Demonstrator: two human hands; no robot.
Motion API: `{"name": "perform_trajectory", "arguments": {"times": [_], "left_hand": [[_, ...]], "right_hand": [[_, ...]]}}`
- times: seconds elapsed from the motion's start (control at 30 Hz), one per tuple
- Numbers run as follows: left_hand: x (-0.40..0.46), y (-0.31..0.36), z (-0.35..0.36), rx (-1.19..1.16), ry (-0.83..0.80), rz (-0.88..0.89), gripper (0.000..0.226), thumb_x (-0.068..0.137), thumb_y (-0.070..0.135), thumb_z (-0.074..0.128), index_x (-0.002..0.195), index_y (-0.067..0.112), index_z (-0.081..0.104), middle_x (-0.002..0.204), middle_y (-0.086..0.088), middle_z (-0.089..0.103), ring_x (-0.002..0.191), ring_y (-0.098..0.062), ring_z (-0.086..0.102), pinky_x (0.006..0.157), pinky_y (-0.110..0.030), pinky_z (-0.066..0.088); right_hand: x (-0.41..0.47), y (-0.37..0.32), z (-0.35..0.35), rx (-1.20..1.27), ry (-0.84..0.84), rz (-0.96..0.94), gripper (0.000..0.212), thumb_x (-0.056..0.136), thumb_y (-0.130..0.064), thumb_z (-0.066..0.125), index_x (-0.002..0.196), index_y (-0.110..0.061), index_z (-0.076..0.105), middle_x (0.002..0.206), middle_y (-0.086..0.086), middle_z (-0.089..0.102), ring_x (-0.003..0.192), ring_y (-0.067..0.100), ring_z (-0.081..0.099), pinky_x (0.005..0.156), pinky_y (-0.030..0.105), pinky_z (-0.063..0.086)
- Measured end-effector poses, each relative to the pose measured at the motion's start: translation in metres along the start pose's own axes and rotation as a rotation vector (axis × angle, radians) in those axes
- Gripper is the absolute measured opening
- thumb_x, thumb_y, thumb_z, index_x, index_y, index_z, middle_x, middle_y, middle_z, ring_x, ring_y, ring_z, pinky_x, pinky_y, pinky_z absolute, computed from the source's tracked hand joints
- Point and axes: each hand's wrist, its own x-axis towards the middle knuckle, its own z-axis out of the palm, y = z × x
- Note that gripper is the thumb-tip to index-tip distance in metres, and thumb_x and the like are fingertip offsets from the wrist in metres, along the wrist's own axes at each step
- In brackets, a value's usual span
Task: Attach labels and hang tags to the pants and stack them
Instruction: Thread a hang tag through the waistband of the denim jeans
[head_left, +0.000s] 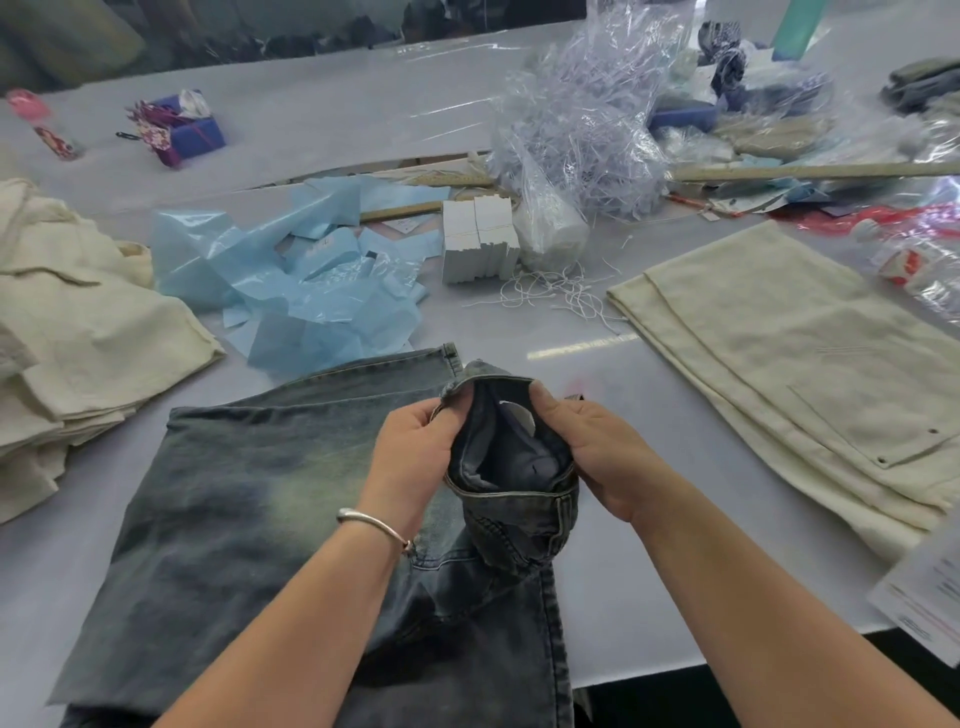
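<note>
Both hands, left (415, 452) & right (597, 447), grip the jeans (249, 519) waistband, spread open just above the tabletop (623, 597) front edge. Cream pants (810, 374) right of hands, bare strip between.

A garment finishing workshop. A wide white work table (322, 111) carries stacks of folded cream pants (810, 364), a blue denim pair (249, 509), blocks of white hang tags (480, 241), loose tag strings (558, 296), a clear bag of plastic fasteners (576, 130), torn blue poly bags (291, 280) and a wooden measuring stick (810, 170).
</note>
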Motion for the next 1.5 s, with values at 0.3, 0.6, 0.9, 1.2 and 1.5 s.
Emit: {"name": "perform_trajectory", "arguments": {"times": [0.3,0.6,0.9,1.2,1.5], "left_hand": [[-0.008,-0.005,-0.010,0.595,0.336,0.924,0.023,0.064,-0.011,0.062,0.064,0.011,0.057,0.121,-0.005,0.049,0.110,-0.022,0.050,0.081,-0.022,0.043],[-0.026,-0.012,-0.018,0.667,0.155,0.478,0.023,0.077,0.024,0.056,0.085,0.031,0.076,0.140,0.009,0.046,0.130,-0.014,0.035,0.112,-0.041,0.031],[-0.029,0.001,-0.014,0.211,-0.001,0.170,0.024,0.084,0.037,0.065,0.081,0.019,0.079,0.128,0.014,0.056,0.123,-0.007,0.050,0.109,-0.042,0.038],[-0.036,-0.003,-0.003,0.231,0.007,0.202,0.011,0.086,0.022,0.070,0.077,0.023,0.076,0.130,0.013,0.054,0.122,0.004,0.049,0.106,-0.028,0.042],[-0.026,-0.026,-0.012,0.190,0.204,0.015,0.011,0.091,0.012,0.063,0.083,0.009,0.070,0.115,0.004,0.060,0.098,-0.017,0.063,0.077,-0.028,0.058]], "right_hand": [[-0.003,0.001,0.004,0.027,-0.103,-0.049,0.046,0.074,-0.031,0.075,0.097,0.008,0.067,0.090,0.024,0.070,0.079,0.032,0.067,0.075,0.038,0.056],[0.002,0.001,0.000,-0.036,-0.190,-0.132,0.022,0.067,-0.008,0.076,0.089,-0.010,0.076,0.083,0.009,0.073,0.077,0.020,0.069,0.070,0.027,0.055],[0.006,-0.002,-0.006,-0.040,-0.335,-0.132,0.018,0.067,-0.005,0.072,0.083,-0.014,0.076,0.077,0.006,0.072,0.070,0.018,0.068,0.065,0.024,0.053],[0.021,0.004,-0.020,-0.247,-0.025,-0.142,0.008,0.068,0.001,0.068,0.076,-0.001,0.066,0.067,0.007,0.058,0.067,0.020,0.055,0.064,0.029,0.044],[0.035,-0.001,-0.051,-0.523,0.496,-0.510,0.049,0.072,0.015,0.047,0.087,-0.031,0.056,0.096,-0.013,0.059,0.090,0.003,0.054,0.066,0.017,0.039]]}}
